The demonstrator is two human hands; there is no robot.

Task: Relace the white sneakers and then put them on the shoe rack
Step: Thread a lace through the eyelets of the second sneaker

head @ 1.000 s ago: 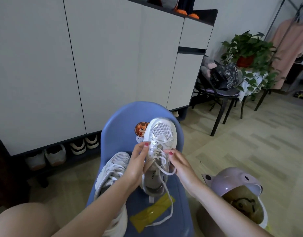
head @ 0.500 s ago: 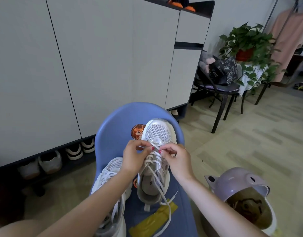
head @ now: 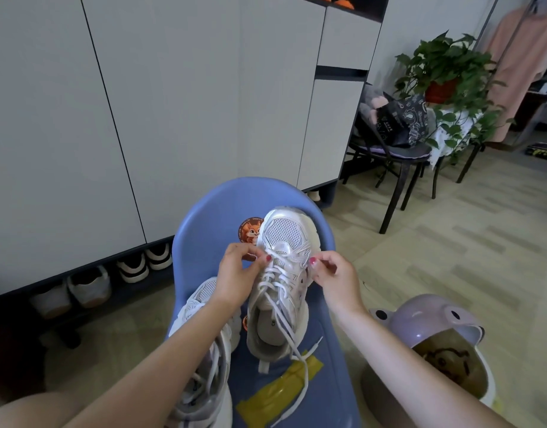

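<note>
A white sneaker [head: 284,239] lies on a blue chair [head: 204,217], toe pointing away from me. My left hand [head: 235,276] pinches the white lace [head: 273,273] at the shoe's left side near the lowest eyelets. On the right side my right hand [head: 334,273] pinches the shoe's edge or the lace by the eyelets; which one I cannot tell. Loose lace ends trail down over the heel to the seat. The second white sneaker [head: 201,359] lies to the left, partly under my left forearm.
A yellow strip [head: 275,393] lies on the seat. A lilac bin [head: 429,344] stands at the right. A low open shoe shelf [head: 90,282] with several shoes runs under the white cabinet [head: 173,103]. A black chair [head: 398,159] and a plant [head: 445,75] stand behind.
Both hands moved up the sneaker toward the toe and now work the lace at the lowest eyelets. They spread apart to the shoe's two sides. The view shifted slightly.
</note>
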